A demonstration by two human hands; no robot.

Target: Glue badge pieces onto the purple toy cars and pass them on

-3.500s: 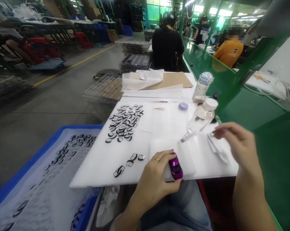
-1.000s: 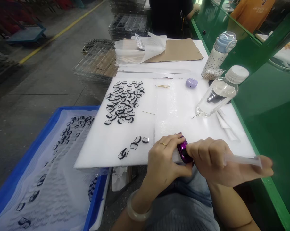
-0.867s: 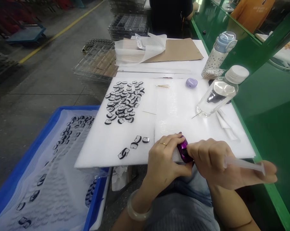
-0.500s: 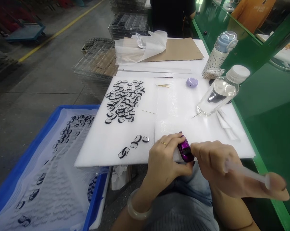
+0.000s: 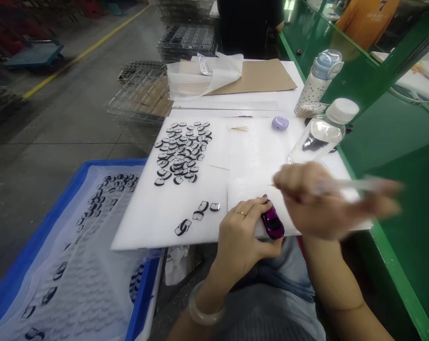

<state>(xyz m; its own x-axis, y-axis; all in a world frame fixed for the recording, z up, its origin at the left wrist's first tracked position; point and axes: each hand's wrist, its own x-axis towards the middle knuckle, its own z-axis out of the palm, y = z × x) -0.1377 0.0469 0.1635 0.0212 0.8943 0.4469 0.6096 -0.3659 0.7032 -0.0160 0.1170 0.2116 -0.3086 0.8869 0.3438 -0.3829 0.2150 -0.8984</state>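
My left hand grips a glossy purple toy car at the table's front edge, fingers at its far end and thumb at its near end. Up and to the right of the car, apart from it, my right hand is closed around a translucent syringe. Motion smears that hand and the syringe. A thin tip pokes out on the hand's left side. Several small black-edged clear parts lie on the white foam sheet left of my left hand.
A large cluster of similar parts covers the foam's left. At right stand a clear bottle and a dotted drinking bottle, near a purple case and thin sticks. A blue tray sits lower left; a green partition borders the right.
My right hand has lifted up and away from the car, carrying the syringe towards the clear bottle. My left hand keeps hold of the car in nearly the same place.
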